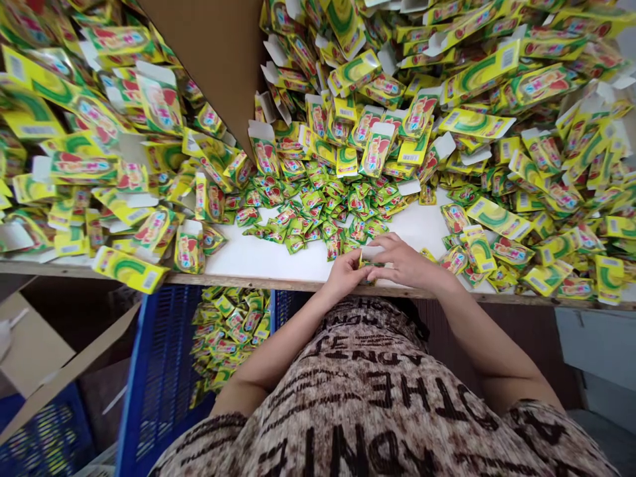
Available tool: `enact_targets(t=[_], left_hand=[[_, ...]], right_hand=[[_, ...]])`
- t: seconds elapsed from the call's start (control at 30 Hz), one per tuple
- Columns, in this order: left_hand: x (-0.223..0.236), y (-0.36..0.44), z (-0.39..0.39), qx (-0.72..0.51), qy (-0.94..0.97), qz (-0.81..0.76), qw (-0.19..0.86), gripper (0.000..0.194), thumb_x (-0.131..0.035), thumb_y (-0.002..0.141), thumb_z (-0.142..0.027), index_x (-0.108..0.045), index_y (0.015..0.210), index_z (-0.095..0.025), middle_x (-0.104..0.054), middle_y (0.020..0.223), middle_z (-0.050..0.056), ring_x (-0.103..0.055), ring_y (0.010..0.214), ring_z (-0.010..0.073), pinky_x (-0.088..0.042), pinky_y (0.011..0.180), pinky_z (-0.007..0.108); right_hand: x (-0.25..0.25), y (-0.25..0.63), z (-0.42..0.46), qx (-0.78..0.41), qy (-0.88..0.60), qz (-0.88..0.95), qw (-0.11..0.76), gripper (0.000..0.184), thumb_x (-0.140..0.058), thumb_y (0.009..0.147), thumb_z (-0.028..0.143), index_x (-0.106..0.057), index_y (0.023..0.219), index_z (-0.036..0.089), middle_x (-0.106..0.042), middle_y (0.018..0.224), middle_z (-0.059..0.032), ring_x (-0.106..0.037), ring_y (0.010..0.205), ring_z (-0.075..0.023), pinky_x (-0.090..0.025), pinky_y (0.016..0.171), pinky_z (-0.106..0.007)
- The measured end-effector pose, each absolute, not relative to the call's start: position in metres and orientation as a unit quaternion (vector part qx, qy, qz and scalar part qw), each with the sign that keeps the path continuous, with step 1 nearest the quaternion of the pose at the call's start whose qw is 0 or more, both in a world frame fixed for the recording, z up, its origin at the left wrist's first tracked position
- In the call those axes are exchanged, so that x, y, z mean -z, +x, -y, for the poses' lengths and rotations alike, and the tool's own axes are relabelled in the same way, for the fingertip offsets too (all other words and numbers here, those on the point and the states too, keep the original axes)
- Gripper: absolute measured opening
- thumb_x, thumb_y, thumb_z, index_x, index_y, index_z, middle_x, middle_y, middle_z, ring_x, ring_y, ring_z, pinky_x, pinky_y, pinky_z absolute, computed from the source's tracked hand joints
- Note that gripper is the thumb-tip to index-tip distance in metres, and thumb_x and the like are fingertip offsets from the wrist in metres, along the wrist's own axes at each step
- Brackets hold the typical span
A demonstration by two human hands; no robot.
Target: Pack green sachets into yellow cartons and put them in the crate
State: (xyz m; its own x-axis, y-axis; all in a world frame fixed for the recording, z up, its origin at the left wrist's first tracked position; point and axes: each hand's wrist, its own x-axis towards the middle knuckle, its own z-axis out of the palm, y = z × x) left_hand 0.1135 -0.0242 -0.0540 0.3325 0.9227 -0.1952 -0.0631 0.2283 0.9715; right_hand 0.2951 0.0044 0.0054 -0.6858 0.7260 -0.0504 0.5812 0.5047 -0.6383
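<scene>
Both my hands meet at the front edge of the white table (226, 255), around one small carton (370, 253) whose white flap shows between them. My left hand (344, 273) grips the carton from its left side, fingers closed. On the right, my right hand (400, 262) pinches at the same carton, its fingers bent over the top and side. Most of the carton is hidden by my fingers. Just beyond my hands lies a loose pile of small green packets (318, 212).
Heaps of yellow-green cartons, many with flaps up, lie left (149, 228) and right (501, 218). A brown cardboard panel (213, 53) stands between heaps at the back. Below the table edge, a blue crate (152, 358) holds many cartons (231, 324).
</scene>
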Motion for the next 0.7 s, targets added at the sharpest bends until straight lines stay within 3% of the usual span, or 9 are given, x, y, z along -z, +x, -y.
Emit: enact_targets(t=[0.1,0.17,0.27,0.37,0.47,0.57,0.7], left_hand=[[0.055,0.114,0.025,-0.387,0.485,-0.434,0.653,0.039,-0.078,0.071,-0.046,-0.071,0.091,-0.014,-0.069,0.082,0.003,-0.059,0.079,0.0176,-0.046,0.076,0.028],[0.053,0.114,0.026,-0.392,0.476,-0.429,0.66,0.039,-0.077,0.072,-0.047,-0.072,0.094,-0.015,-0.071,0.088,0.004,-0.061,0.085,0.019,-0.048,0.081,0.03],[0.048,0.112,0.029,-0.401,0.43,-0.416,0.694,0.042,-0.067,0.081,-0.051,-0.073,0.106,-0.017,-0.073,0.106,0.007,-0.063,0.103,0.0222,-0.046,0.095,0.034],[0.041,0.107,0.03,-0.4,0.339,-0.39,0.757,0.04,-0.063,0.086,-0.047,-0.073,0.111,-0.018,-0.072,0.116,0.007,-0.06,0.115,0.023,-0.042,0.104,0.035],[0.034,0.105,0.026,-0.37,0.276,-0.37,0.806,0.035,-0.075,0.074,-0.029,-0.075,0.107,-0.017,-0.075,0.108,0.006,-0.064,0.107,0.0204,-0.042,0.103,0.032],[0.031,0.108,0.023,-0.392,0.258,-0.387,0.794,0.035,-0.079,0.067,-0.02,-0.075,0.101,-0.018,-0.075,0.102,0.005,-0.067,0.094,0.0167,-0.046,0.096,0.03],[0.036,0.112,0.025,-0.471,0.324,-0.458,0.681,0.029,-0.079,0.072,-0.028,-0.077,0.1,-0.019,-0.076,0.1,0.005,-0.068,0.093,0.0179,-0.05,0.093,0.033]], right_hand=[[-0.007,0.298,0.0,-0.347,-0.386,0.845,0.129,0.027,-0.065,0.086,0.045,-0.077,0.08,0.021,-0.062,0.118,-0.0129,-0.05,0.117,-0.0314,-0.043,0.099,-0.052],[-0.005,0.302,0.005,-0.384,-0.43,0.788,0.215,0.024,-0.063,0.089,0.042,-0.077,0.088,0.023,-0.064,0.117,-0.0114,-0.055,0.113,-0.0276,-0.046,0.096,-0.048],[0.005,0.305,0.018,-0.478,-0.542,0.593,0.356,0.025,-0.066,0.085,0.041,-0.073,0.101,0.024,-0.069,0.097,-0.0072,-0.064,0.084,-0.0193,-0.054,0.073,-0.035],[0.017,0.298,0.031,-0.614,-0.557,0.41,0.381,0.03,-0.076,0.072,0.042,-0.071,0.092,0.02,-0.063,0.07,0.0008,-0.056,0.056,-0.0114,-0.045,0.051,-0.025],[0.025,0.285,0.035,-0.7,-0.524,0.324,0.36,0.025,-0.079,0.065,0.033,-0.07,0.084,0.02,-0.059,0.066,0.0043,-0.043,0.046,-0.005,-0.033,0.043,-0.02],[0.025,0.275,0.031,-0.667,-0.541,0.337,0.385,0.017,-0.076,0.067,0.028,-0.073,0.082,0.02,-0.059,0.065,0.0045,-0.036,0.043,-0.0035,-0.026,0.039,-0.02],[0.024,0.274,0.027,-0.58,-0.533,0.433,0.439,0.022,-0.072,0.077,0.035,-0.078,0.095,0.024,-0.066,0.086,-0.0011,-0.052,0.056,-0.0078,-0.045,0.05,-0.025]])
